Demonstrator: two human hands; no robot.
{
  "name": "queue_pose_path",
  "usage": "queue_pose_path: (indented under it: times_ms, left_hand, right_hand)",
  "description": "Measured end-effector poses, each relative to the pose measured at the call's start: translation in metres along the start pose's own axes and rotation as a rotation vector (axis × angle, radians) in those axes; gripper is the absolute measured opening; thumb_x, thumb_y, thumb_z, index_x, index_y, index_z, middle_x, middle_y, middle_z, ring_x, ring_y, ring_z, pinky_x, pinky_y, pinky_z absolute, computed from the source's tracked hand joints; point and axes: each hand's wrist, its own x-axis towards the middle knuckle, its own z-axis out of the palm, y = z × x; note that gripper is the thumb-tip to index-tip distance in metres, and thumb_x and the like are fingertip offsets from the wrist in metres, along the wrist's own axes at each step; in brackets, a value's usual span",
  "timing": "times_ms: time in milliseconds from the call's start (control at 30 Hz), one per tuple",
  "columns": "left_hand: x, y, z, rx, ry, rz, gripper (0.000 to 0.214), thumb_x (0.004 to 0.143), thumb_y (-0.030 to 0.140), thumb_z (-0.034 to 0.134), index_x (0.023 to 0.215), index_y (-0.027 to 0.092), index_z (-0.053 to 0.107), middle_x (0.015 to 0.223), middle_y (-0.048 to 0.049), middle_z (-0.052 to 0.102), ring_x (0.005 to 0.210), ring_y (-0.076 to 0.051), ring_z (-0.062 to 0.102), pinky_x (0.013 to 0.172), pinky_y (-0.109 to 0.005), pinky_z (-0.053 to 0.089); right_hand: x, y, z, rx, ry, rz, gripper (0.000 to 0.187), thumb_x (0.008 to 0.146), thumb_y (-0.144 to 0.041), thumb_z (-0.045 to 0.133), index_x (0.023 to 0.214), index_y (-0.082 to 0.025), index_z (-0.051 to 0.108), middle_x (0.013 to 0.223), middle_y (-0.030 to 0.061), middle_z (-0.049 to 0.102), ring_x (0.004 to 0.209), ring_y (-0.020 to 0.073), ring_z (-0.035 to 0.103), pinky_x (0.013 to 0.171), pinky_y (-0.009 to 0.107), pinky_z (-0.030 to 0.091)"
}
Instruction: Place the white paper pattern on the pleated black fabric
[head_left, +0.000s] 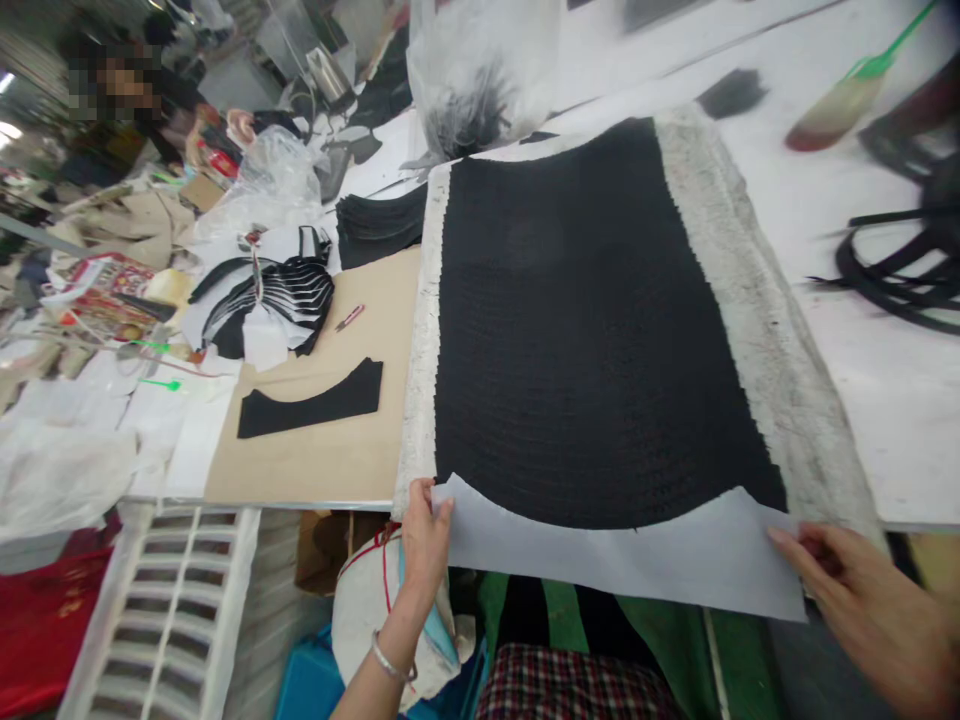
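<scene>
A large black knit fabric panel point(592, 330) lies on a white fuzzy pad point(757, 300) on the table. A white paper sheet point(637, 560) hangs over the near table edge below the black panel. My left hand point(424, 540) pinches the paper's left corner, fingers closed on it. My right hand point(870, 610) grips the paper's right corner with thumb on top.
A brown board point(330, 450) to the left carries a curved black fabric piece point(311, 405) and a small pink tool point(349, 317). Beyond lie striped black-and-white pieces point(270, 300), plastic bags point(480, 70) and clutter. Black straps point(900, 270) lie far right. Another person sits far left.
</scene>
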Motion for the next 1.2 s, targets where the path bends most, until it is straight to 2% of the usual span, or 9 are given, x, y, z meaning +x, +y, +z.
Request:
queue_pose_path:
  times_ms: [133, 267, 567, 633, 700, 767, 900, 1033, 1200]
  left_hand:
    - [0.004, -0.013, 0.003, -0.038, 0.003, -0.008, 0.046, 0.076, 0.050, 0.052, 0.110, 0.020, 0.048, 0.081, -0.0014, 0.057, 0.077, -0.025, 0.058, 0.077, -0.041, 0.046]
    - [0.010, -0.023, 0.008, -0.016, -0.021, -0.020, 0.051, 0.075, 0.056, 0.053, 0.112, 0.021, 0.049, 0.086, -0.0028, 0.062, 0.080, -0.026, 0.061, 0.079, -0.041, 0.048]
    - [0.009, -0.022, 0.007, 0.037, 0.007, -0.042, 0.064, 0.072, 0.063, 0.052, 0.118, 0.018, 0.048, 0.093, -0.0061, 0.062, 0.086, -0.029, 0.063, 0.082, -0.046, 0.051]
    - [0.007, -0.019, 0.007, 0.098, 0.095, 0.065, 0.067, 0.075, 0.064, 0.050, 0.119, 0.014, 0.050, 0.099, -0.0113, 0.061, 0.095, -0.033, 0.061, 0.087, -0.050, 0.051]
    - [0.000, -0.014, 0.008, 0.162, 0.228, 0.246, 0.062, 0.081, 0.061, 0.046, 0.118, 0.011, 0.054, 0.107, -0.0162, 0.059, 0.108, -0.036, 0.056, 0.097, -0.053, 0.046]
    - [-0.011, -0.011, 0.011, 0.172, 0.287, 0.446, 0.051, 0.087, 0.052, 0.046, 0.117, 0.013, 0.056, 0.114, -0.0168, 0.058, 0.115, -0.034, 0.053, 0.106, -0.052, 0.041]
    - [-0.031, -0.016, 0.028, 0.183, 0.155, 0.733, 0.038, 0.092, 0.041, 0.050, 0.122, 0.018, 0.055, 0.118, -0.0130, 0.058, 0.110, -0.028, 0.056, 0.102, -0.045, 0.043]
    - [-0.041, -0.027, 0.045, 0.302, 0.166, 0.809, 0.048, 0.092, 0.049, 0.046, 0.125, 0.014, 0.053, 0.120, -0.0160, 0.057, 0.108, -0.030, 0.056, 0.093, -0.046, 0.046]
    - [-0.042, -0.030, 0.048, 0.341, 0.198, 0.841, 0.048, 0.093, 0.047, 0.047, 0.123, 0.011, 0.054, 0.119, -0.0174, 0.057, 0.108, -0.031, 0.056, 0.090, -0.045, 0.047]
  right_hand:
    - [0.001, -0.023, -0.005, -0.042, 0.013, 0.049, 0.042, 0.086, -0.065, 0.045, 0.075, -0.025, 0.054, 0.069, 0.0029, 0.057, 0.061, 0.0230, 0.054, 0.056, 0.037, 0.042]
    - [0.002, -0.014, -0.004, -0.052, 0.000, 0.054, 0.040, 0.088, -0.060, 0.046, 0.078, -0.023, 0.054, 0.070, -0.0009, 0.054, 0.064, 0.0180, 0.052, 0.060, 0.031, 0.040]
    - [0.000, -0.012, -0.007, -0.008, -0.025, 0.067, 0.039, 0.091, -0.058, 0.046, 0.078, -0.022, 0.052, 0.069, -0.0030, 0.050, 0.064, 0.0163, 0.049, 0.060, 0.028, 0.036]
    - [0.000, -0.013, -0.007, -0.006, -0.026, 0.067, 0.037, 0.092, -0.057, 0.047, 0.079, -0.022, 0.052, 0.070, -0.0031, 0.051, 0.064, 0.0161, 0.050, 0.061, 0.028, 0.036]
    - [0.000, -0.013, -0.008, -0.006, -0.025, 0.069, 0.036, 0.092, -0.056, 0.048, 0.078, -0.022, 0.052, 0.070, -0.0030, 0.051, 0.065, 0.0162, 0.050, 0.062, 0.028, 0.036]
    - [0.000, -0.012, -0.008, -0.003, -0.027, 0.072, 0.036, 0.092, -0.055, 0.048, 0.078, -0.022, 0.051, 0.070, -0.0028, 0.051, 0.065, 0.0163, 0.049, 0.061, 0.028, 0.035]
    - [0.001, -0.010, -0.007, 0.009, -0.035, 0.076, 0.036, 0.092, -0.056, 0.049, 0.078, -0.023, 0.051, 0.069, -0.0030, 0.050, 0.064, 0.0160, 0.048, 0.060, 0.029, 0.034]
    - [0.003, -0.006, -0.006, 0.025, -0.039, 0.076, 0.038, 0.090, -0.059, 0.049, 0.076, -0.023, 0.051, 0.068, -0.0032, 0.048, 0.063, 0.0161, 0.047, 0.060, 0.029, 0.033]
    - [0.003, -0.004, -0.005, 0.031, -0.042, 0.100, 0.039, 0.089, -0.061, 0.050, 0.078, -0.024, 0.052, 0.068, -0.0032, 0.049, 0.063, 0.0167, 0.048, 0.059, 0.030, 0.033]
